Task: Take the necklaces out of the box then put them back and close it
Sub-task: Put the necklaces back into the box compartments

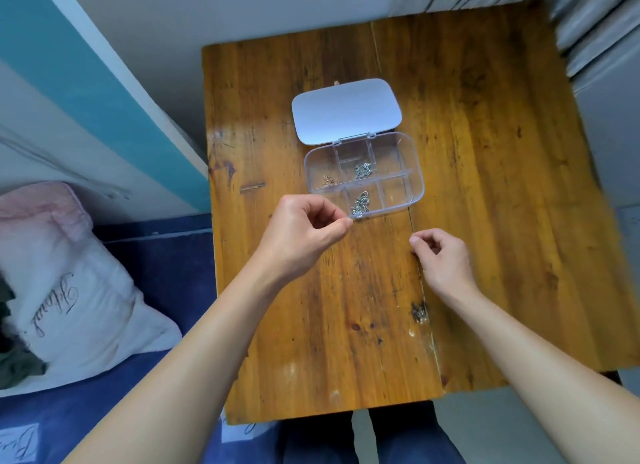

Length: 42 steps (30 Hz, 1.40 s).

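A clear compartment box [414,172] lies open on the wooden table [485,186], its white lid [346,110] folded flat behind it. A gold-coloured necklace [329,180] sits in the left compartment. A silver necklace [362,171] is bunched in the middle one. Another silver necklace [360,203] lies in the front middle compartment, its end reaching over the front rim. My left hand [304,235] pinches thumb and forefinger at that end. My right hand [441,255] hovers over the table to the right, fingers curled shut; I see nothing in it.
A dark stain [419,313] marks the table near my right forearm. A white and pink pillow [69,290] lies on blue bedding [166,266] to the left. A teal and white wall is at the back left, and grey fabric at the right.
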{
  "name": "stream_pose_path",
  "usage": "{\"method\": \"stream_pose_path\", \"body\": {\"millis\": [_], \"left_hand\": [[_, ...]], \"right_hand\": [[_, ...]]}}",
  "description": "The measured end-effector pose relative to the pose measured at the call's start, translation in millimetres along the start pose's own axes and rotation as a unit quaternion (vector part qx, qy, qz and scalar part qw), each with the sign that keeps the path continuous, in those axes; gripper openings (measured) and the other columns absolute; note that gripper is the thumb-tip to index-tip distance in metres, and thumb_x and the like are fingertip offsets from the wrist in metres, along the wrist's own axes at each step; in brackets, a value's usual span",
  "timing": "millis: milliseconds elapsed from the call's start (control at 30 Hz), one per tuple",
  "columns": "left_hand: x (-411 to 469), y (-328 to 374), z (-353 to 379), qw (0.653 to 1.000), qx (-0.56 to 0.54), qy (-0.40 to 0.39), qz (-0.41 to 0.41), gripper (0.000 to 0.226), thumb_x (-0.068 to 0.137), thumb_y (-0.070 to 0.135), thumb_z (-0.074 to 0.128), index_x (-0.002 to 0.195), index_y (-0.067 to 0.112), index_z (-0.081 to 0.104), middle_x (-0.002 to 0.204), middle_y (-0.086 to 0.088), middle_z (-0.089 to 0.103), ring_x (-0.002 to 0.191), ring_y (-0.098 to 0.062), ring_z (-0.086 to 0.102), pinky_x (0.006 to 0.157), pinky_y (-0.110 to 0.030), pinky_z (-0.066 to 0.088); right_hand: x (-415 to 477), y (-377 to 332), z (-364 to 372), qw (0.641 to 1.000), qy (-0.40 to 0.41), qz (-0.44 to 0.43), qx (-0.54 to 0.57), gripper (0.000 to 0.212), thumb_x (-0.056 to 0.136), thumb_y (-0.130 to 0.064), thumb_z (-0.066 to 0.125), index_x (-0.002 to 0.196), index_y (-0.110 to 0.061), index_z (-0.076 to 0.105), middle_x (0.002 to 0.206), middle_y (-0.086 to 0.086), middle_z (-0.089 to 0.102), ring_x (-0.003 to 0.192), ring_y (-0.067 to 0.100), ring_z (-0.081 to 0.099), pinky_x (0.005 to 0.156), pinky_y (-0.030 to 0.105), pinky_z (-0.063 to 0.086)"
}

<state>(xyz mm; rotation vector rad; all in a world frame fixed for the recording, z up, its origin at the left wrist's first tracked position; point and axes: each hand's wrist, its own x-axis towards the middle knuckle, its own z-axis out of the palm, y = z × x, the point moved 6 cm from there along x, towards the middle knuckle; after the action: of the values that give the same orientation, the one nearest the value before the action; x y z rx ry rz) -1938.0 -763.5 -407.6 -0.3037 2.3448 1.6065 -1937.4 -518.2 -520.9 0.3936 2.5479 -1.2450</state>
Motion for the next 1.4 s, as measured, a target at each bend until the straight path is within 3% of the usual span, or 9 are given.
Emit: {"method": "stream_pose_path", "body": {"millis": [100,200,367,500,733,900,1100,1267,1400], "left_hand": [[7.5,11.0,13.4,0.999,0.009,-0.048,-0.001,0.013,0.084,0.015,0.072,0.081,0.003,0.074,0.056,0.007,0.058,0.045,0.001,0.044,0.048,-0.01,0.034],[7.3,13.2,20.5,0.998,-0.003,-0.064,-0.008,0.011,0.088,0.014,0.068,0.09,0.005,0.075,0.063,0.002,0.064,0.043,0.003,0.047,0.046,-0.007,0.033],[-6.0,-19.0,12.1,0.996,-0.03,-0.044,-0.072,0.012,0.091,0.006,0.058,0.096,0.009,0.069,0.069,-0.003,0.068,0.048,-0.001,0.047,0.051,-0.016,0.036],[-20.6,-61.4,-0.7,0.991,0.007,-0.031,-0.132,0.007,0.091,0.006,0.057,0.094,0.01,0.062,0.077,-0.009,0.072,0.055,-0.007,0.05,0.059,-0.027,0.039],[-35.9,-106.1,-21.1,0.984,0.025,-0.01,-0.176,0.005,0.091,0.01,0.06,0.09,0.014,0.062,0.077,-0.005,0.073,0.058,-0.006,0.056,0.061,-0.026,0.043],[-38.8,-114.7,-39.3,0.984,0.011,0.004,-0.179,0.007,0.091,0.012,0.062,0.088,0.017,0.065,0.079,-0.004,0.073,0.06,-0.005,0.057,0.061,-0.025,0.045],[-40.7,-120.1,-66.9,0.984,0.05,0.021,-0.17,0.014,0.092,0.018,0.061,0.089,0.023,0.074,0.078,0.007,0.072,0.07,-0.003,0.059,0.066,-0.025,0.046],[-35.5,-114.5,-79.4,0.983,0.107,0.033,-0.144,0.014,0.091,0.017,0.063,0.098,0.022,0.073,0.078,0.007,0.072,0.068,-0.003,0.061,0.063,-0.02,0.047],[-20.3,-90.0,-79.0,0.983,0.132,0.075,-0.1,0.015,0.09,0.014,0.064,0.101,0.019,0.073,0.08,0.007,0.07,0.07,-0.007,0.064,0.063,-0.02,0.051]], "right_hand": [[-11.9,7.4,-0.6,1.0,0.0,0.003,0.004,0.009,0.09,-0.024,0.062,0.087,-0.019,0.07,0.08,-0.001,0.069,0.079,0.021,0.063,0.075,0.04,0.053],[-19.0,11.9,-2.4,1.0,0.004,0.005,0.002,0.01,0.09,-0.023,0.063,0.087,-0.019,0.071,0.078,0.001,0.07,0.077,0.021,0.063,0.074,0.042,0.053],[-22.1,3.4,4.1,0.998,0.009,-0.028,-0.057,0.006,0.087,-0.026,0.064,0.086,-0.027,0.07,0.065,-0.009,0.064,0.069,0.019,0.06,0.065,0.034,0.05],[-16.6,-26.7,29.9,0.986,-0.038,-0.117,-0.113,0.016,0.083,-0.024,0.066,0.099,-0.026,0.069,0.083,-0.01,0.062,0.074,0.015,0.059,0.066,0.03,0.047],[-20.4,-74.5,83.1,0.938,-0.128,-0.229,-0.225,0.031,0.082,-0.047,0.067,0.108,-0.031,0.067,0.1,-0.005,0.061,0.099,0.018,0.055,0.067,0.029,0.037],[-26.3,-76.9,91.6,0.932,-0.117,-0.223,-0.259,0.017,0.087,-0.04,0.065,0.091,-0.024,0.069,0.091,-0.003,0.059,0.095,0.019,0.052,0.064,0.03,0.035],[-31.7,-72.1,80.1,0.921,-0.108,-0.225,-0.299,0.019,0.092,-0.035,0.06,0.095,-0.017,0.064,0.094,0.003,0.062,0.092,0.024,0.055,0.07,0.036,0.047],[-31.5,-53.5,63.8,0.923,-0.074,-0.198,-0.322,0.018,0.094,-0.034,0.055,0.09,-0.017,0.06,0.093,0.003,0.058,0.09,0.025,0.053,0.062,0.033,0.038],[-30.8,-36.1,40.0,0.96,-0.055,-0.173,-0.212,0.012,0.094,-0.028,0.057,0.086,-0.018,0.056,0.087,-0.004,0.054,0.079,0.019,0.051,0.063,0.031,0.035]]}}
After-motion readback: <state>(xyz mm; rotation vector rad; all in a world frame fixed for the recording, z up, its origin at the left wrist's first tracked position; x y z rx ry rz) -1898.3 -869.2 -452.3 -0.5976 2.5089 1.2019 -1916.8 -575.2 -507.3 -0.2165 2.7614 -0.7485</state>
